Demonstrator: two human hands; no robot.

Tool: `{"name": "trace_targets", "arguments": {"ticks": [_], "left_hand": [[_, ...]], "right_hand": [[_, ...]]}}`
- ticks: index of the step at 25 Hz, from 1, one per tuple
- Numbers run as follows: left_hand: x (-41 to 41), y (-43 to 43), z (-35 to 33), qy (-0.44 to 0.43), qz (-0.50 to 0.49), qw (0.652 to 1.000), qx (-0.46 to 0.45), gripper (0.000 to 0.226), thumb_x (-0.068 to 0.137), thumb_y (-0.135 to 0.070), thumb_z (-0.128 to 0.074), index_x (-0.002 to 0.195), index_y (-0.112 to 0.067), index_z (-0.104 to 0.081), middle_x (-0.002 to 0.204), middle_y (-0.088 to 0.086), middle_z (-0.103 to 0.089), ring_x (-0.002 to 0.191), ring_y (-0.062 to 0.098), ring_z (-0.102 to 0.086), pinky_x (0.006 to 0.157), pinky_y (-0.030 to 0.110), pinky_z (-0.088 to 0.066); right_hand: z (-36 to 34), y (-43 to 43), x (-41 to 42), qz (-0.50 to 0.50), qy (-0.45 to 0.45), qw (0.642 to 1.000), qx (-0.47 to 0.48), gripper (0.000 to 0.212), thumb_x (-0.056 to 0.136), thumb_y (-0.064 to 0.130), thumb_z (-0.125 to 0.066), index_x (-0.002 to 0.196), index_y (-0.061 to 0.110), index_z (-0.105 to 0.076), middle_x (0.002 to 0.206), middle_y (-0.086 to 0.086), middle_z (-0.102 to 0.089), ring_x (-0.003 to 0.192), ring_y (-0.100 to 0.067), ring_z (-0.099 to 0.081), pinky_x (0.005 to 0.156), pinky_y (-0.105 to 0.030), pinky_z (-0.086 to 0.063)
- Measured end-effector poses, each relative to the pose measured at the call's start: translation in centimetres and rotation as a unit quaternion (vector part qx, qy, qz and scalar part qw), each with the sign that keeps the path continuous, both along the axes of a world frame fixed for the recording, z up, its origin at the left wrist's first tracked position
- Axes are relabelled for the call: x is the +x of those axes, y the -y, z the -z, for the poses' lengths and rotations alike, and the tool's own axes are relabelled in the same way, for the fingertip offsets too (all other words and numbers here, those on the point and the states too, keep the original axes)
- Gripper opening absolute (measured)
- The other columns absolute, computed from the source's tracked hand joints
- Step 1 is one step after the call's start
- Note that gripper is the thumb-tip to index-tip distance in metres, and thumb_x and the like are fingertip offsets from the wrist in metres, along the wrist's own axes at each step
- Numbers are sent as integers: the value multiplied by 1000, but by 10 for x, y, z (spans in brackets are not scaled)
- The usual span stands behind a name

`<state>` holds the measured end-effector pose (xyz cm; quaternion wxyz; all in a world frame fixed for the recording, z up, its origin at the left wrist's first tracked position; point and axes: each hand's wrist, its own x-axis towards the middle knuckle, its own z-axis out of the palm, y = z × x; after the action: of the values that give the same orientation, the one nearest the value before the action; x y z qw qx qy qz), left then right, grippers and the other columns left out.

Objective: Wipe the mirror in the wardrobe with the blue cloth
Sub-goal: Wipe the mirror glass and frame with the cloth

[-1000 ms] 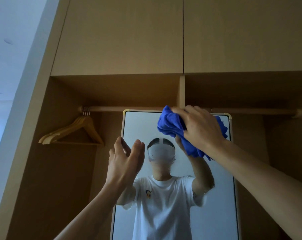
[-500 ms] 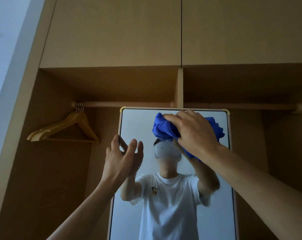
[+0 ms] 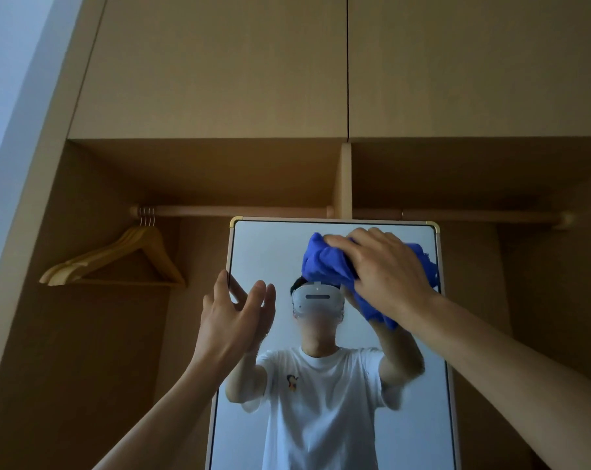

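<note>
A tall mirror (image 3: 263, 252) with a pale frame and gold corners stands inside the open wooden wardrobe. My right hand (image 3: 385, 269) presses a bunched blue cloth (image 3: 324, 262) against the glass near the mirror's top right. My left hand (image 3: 233, 320) is raised at the mirror's left edge, fingers apart and holding nothing, its fingertips at the frame. The glass reflects a person in a white T-shirt with both arms up.
A wooden rail (image 3: 240, 211) runs across the wardrobe just above the mirror. Several wooden hangers (image 3: 117, 262) hang at its left end. A vertical divider (image 3: 345, 179) splits the recess. Closed upper cabinet doors (image 3: 219, 62) sit above. A white wall (image 3: 12, 79) borders the left.
My right hand has slid the blue cloth to the right along the top of the glass. My left hand has stayed at the left frame edge. The view has tilted slightly.
</note>
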<state>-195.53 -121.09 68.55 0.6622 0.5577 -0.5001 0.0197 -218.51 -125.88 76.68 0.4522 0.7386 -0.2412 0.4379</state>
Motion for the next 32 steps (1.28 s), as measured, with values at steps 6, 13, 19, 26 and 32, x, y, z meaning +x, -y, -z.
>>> {"name": "trace_targets", "arguments": {"ticks": [6,13,19,26,32], "left_hand": [[-6,7,3,8,-27,1000,-5,85,95,-67,-45,162,-28,-9,163,9,-21,146,37,-35,109,57,-44],[-11,12,14,10,-30,999,-27,85,97,-62,-48,162,-28,-5,162,5,-19,146,35,-34,110,60,-42],[-23,6,17,10,-39,999,-26,97,84,-69,-44,162,-26,-4,164,8,-18,149,34,-27,115,59,-36],[-42,2,1,96,-122,987,-52,90,81,-50,-50,158,-21,-15,161,13,-21,149,33,-18,118,55,-24],[-70,22,-41,279,-152,945,-82,64,86,-39,-64,142,-20,-38,149,4,-39,139,23,-27,114,48,-29]], "right_hand": [[-42,4,-20,36,63,997,-26,56,88,12,-65,140,28,-49,101,-3,-63,90,-26,-57,77,-37,-40],[-1,2,-23,15,23,1000,1,61,76,9,-74,133,22,-55,102,-4,-65,93,-29,-58,83,-45,-47],[47,8,-31,29,-25,999,17,55,84,18,-72,135,23,-53,101,-1,-62,90,-25,-55,81,-43,-48],[-3,7,-45,39,51,998,4,52,85,13,-69,134,22,-54,97,-4,-61,90,-28,-57,79,-41,-44],[-31,9,-66,77,98,992,-1,60,88,14,-66,143,26,-45,108,-7,-62,96,-30,-56,84,-41,-42]]}}
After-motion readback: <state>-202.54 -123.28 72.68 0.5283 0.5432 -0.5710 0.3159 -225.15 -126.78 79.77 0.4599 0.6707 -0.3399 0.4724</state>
